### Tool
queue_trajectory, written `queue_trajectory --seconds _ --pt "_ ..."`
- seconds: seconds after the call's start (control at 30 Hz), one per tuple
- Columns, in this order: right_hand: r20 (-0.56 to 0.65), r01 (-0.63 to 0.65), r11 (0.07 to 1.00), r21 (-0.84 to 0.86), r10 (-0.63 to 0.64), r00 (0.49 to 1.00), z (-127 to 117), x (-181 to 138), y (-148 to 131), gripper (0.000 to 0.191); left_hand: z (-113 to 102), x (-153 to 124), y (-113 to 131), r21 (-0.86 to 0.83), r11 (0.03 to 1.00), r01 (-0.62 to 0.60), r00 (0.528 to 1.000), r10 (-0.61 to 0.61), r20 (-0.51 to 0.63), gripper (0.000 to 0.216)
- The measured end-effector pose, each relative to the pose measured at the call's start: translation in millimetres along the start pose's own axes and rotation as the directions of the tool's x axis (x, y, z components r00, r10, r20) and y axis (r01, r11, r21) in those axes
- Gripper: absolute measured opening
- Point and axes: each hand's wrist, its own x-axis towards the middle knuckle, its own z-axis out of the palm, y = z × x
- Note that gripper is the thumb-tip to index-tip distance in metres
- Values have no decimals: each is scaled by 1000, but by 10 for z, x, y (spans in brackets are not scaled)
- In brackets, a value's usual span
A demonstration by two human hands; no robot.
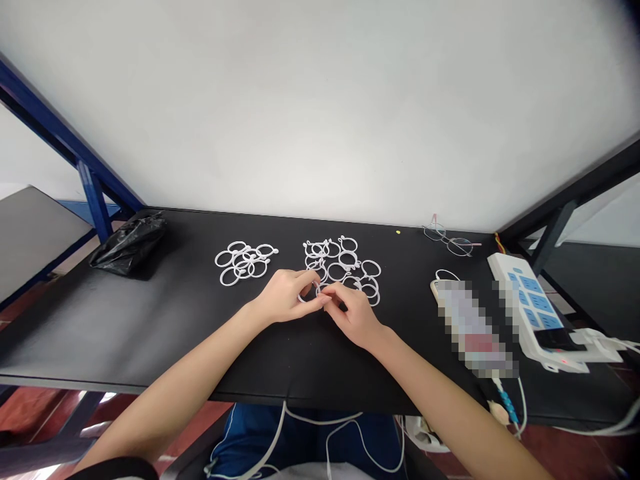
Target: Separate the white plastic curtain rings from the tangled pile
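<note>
My left hand [286,297] and my right hand [353,312] meet at the middle of the black table [150,333]. Both pinch one white plastic ring [314,294] between their fingertips, and the fingers cover most of it. Just behind the hands lies a loose heap of white rings [345,265]. A smaller heap of white rings [245,261] sits to the left of it, apart from both hands.
A crumpled black plastic bag [130,243] lies at the far left. Eyeglasses [450,241] rest at the back right. A white power strip [537,310] and a blurred phone [473,327] lie on the right. White cables [310,427] hang below the table's front edge.
</note>
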Motion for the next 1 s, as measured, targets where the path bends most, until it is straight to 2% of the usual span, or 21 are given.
queue_trajectory --seconds 0.17,0.47,0.7,1.0 --pt "-6 -23 999 31 23 1000 0 6 -6 13 -27 4 24 -91 994 62 998 -63 -3 32" --pt "3 2 1000 -1 -2 1000 6 2 -29 14 -28 13 35 -318 937 146 980 -181 -84 52" --pt "81 -34 999 -7 34 996 -20 5 -55 24 -31 15 44 -371 909 190 979 -201 10 54" --pt "182 -118 990 72 103 978 -21 -4 -70 25 -57 47 51 -374 914 160 987 -151 54 50"
